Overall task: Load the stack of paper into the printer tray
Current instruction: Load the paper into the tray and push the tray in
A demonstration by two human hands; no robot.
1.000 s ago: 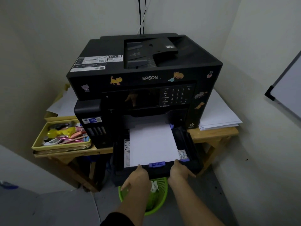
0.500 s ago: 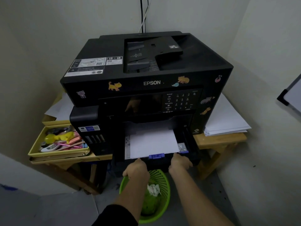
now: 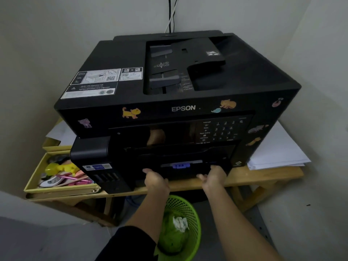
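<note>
A black Epson printer [image 3: 169, 87] with animal stickers stands on a wooden table [image 3: 263, 176]. Its paper tray [image 3: 190, 171] sits almost flush in the printer's front; only the tray's front edge with a blue tab [image 3: 181, 165] shows. The paper inside it is hidden. My left hand [image 3: 156, 180] presses on the tray's front at the left. My right hand [image 3: 213, 176] presses on the front at the right. Both have fingers against the tray front.
A spare stack of white paper [image 3: 276, 153] lies on the table right of the printer. A yellow box of stationery [image 3: 56, 174] sits at the left. A green mesh waste basket [image 3: 180, 227] stands on the floor below my arms. Walls close in on both sides.
The tray with the white paper has slid into the printer under both hands; the paper went out of sight. The camera moved closer to the printer.
</note>
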